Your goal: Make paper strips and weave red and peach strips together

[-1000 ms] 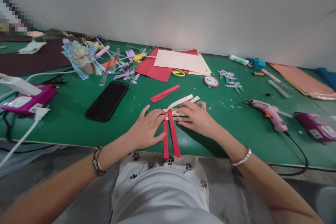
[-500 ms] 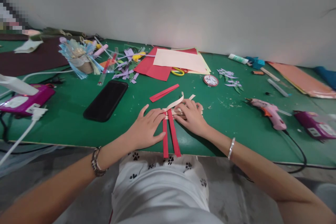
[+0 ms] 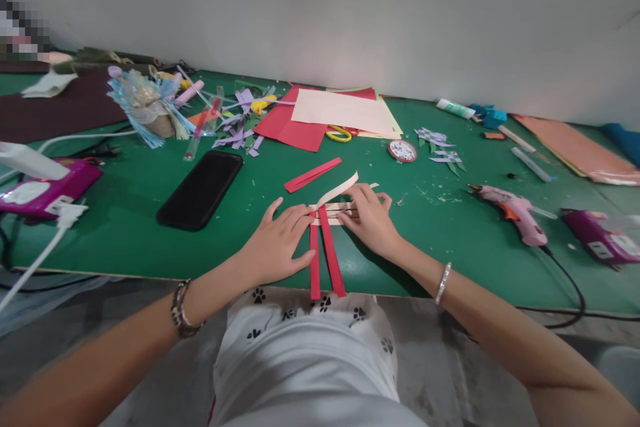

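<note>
Several cream paper strips (image 3: 332,219) lie side by side on the green table, crossed at their left end by two red strips (image 3: 329,253) that hang toward the table's front edge. One cream strip (image 3: 340,189) curls up above the others. My left hand (image 3: 280,240) rests flat with its fingers spread, fingertips on the left ends of the strips. On the right, the bent fingers of my right hand (image 3: 371,219) are pressed together on the cream strips. A folded red strip (image 3: 313,175) lies just behind.
Left of my hands are a black phone (image 3: 200,190) and a purple power socket (image 3: 47,190). Behind lie coloured paper sheets (image 3: 345,110), yellow-handled scissors (image 3: 339,134) and a round tin (image 3: 402,150). To the right are a pink glue gun (image 3: 515,211) and another purple socket (image 3: 600,233).
My right hand has shifted slightly right, uncovering more of the cream strips. The curled strip leans further right and looks straighter. My left hand has stayed in place.
</note>
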The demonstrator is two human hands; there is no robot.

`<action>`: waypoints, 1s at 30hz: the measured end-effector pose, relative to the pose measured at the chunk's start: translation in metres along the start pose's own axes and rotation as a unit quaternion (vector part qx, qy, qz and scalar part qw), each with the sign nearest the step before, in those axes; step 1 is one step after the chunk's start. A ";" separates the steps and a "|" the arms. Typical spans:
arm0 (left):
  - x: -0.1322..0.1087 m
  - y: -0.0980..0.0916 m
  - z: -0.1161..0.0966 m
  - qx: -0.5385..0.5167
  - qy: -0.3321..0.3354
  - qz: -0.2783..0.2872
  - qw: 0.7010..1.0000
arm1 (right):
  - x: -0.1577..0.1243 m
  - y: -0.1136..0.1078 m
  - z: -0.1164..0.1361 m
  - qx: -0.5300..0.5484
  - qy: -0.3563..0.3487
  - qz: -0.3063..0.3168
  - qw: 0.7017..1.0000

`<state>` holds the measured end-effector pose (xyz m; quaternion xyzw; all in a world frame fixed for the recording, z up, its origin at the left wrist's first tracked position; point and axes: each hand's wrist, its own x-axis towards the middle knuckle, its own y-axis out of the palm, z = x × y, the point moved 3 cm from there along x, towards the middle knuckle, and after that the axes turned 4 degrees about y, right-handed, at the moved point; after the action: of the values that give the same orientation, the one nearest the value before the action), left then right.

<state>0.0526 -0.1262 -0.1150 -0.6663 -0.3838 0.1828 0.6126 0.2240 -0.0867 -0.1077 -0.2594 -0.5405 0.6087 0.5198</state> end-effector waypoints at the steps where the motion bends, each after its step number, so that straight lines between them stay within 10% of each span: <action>1: 0.000 0.000 0.000 0.001 0.000 0.001 1.000 | 0.000 0.000 0.000 -0.006 -0.003 -0.005 1.000; 30: 0.002 -0.002 -0.002 0.012 0.006 0.010 1.000 | -0.010 -0.033 -0.009 -0.130 -0.023 -0.063 0.989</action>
<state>0.0544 -0.1262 -0.1119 -0.6640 -0.3714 0.1899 0.6206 0.2468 -0.0958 -0.0823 -0.2762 -0.6423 0.5048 0.5062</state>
